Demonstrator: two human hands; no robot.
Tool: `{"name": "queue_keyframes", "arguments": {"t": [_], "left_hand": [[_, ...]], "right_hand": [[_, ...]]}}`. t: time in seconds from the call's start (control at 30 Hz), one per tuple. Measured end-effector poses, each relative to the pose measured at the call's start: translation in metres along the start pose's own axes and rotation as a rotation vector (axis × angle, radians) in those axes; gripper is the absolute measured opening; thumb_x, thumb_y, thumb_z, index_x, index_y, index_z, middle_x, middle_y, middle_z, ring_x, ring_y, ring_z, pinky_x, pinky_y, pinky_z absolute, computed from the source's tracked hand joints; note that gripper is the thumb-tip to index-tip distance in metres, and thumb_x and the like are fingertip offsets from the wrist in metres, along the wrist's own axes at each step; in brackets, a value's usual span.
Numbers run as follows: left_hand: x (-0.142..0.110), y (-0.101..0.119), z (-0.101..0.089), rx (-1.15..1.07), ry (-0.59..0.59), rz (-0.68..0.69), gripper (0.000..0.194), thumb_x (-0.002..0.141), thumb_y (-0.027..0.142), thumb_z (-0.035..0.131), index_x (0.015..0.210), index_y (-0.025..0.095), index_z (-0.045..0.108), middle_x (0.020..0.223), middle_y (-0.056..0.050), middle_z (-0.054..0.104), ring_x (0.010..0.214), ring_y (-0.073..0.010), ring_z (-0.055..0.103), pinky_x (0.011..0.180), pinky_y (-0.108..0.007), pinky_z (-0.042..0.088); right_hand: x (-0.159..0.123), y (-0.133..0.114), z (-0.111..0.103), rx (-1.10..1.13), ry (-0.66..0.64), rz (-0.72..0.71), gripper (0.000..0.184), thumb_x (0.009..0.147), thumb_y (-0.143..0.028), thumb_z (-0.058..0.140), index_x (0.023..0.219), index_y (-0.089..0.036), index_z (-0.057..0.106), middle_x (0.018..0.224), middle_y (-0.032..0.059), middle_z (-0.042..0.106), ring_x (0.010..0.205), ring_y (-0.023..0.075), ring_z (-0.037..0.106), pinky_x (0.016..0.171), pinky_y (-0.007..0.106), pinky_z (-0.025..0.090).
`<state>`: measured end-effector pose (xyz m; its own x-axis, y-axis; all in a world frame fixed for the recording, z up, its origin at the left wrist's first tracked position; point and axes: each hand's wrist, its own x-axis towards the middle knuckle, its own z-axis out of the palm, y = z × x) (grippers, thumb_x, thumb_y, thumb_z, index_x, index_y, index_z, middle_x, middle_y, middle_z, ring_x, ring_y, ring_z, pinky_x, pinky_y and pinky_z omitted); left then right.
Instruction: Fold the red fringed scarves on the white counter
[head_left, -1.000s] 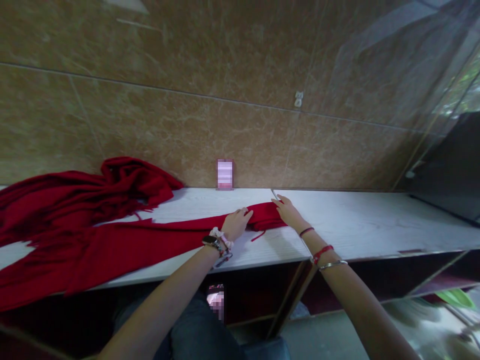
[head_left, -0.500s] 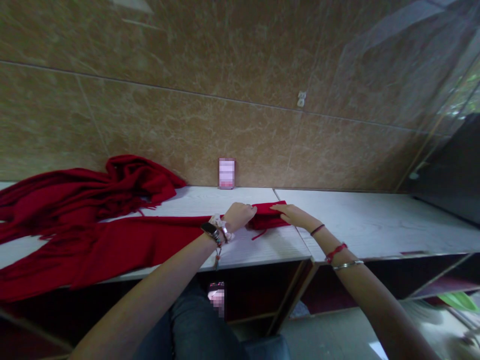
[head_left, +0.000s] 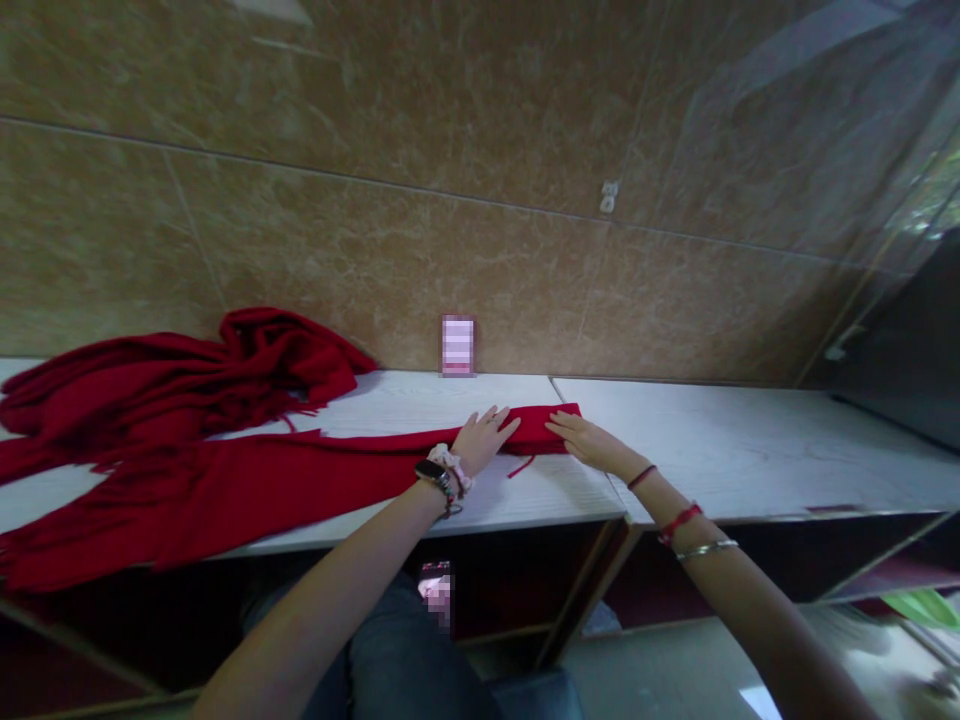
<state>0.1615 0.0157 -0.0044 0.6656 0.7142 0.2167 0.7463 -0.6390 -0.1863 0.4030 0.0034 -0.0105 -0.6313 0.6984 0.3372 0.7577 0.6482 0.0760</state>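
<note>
Leg in jeans [head_left: 409, 640] at bottom, below counter [head_left: 712, 440] edge. Red scarf [head_left: 285, 480] lies lengthwise on counter, right end folded narrow. Left hand [head_left: 482, 440] flat on scarf, fingers spread; right hand [head_left: 589, 440] on the folded end, fingers straight, slightly apart. Farther back: bunched red cloth [head_left: 180, 375] at left, blurred phone-like rectangle [head_left: 458, 346] upright by brown wall [head_left: 375, 240].
</note>
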Motion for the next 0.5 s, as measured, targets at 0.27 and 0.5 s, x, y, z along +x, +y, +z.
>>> {"name": "queue_keyframes", "arguments": {"t": [0.27,0.5], "left_hand": [[0.010,0.002,0.000,-0.261,-0.179,0.044,0.064,0.079,0.020,0.043,0.138,0.012,0.018,0.146,-0.015,0.013,0.134,-0.0248,0.009,0.104,-0.044,0.023],[0.044,0.019,0.007,-0.379,0.075,-0.020,0.047,0.091,0.030,0.027,0.133,0.012,0.031,0.142,-0.014,0.026,0.131,-0.0231,0.023,0.104,-0.040,0.025]], "right_hand": [[0.009,-0.003,-0.004,0.064,0.057,0.133,0.038,0.088,-0.022,0.034,0.119,-0.011,0.052,0.125,0.0141,0.052,0.121,0.0217,0.041,0.100,0.042,0.034],[0.037,-0.004,0.004,-0.136,0.051,0.405,0.039,0.089,-0.023,0.032,0.123,-0.015,0.047,0.129,0.0146,0.047,0.121,0.0263,0.040,0.094,0.049,0.036]]}}
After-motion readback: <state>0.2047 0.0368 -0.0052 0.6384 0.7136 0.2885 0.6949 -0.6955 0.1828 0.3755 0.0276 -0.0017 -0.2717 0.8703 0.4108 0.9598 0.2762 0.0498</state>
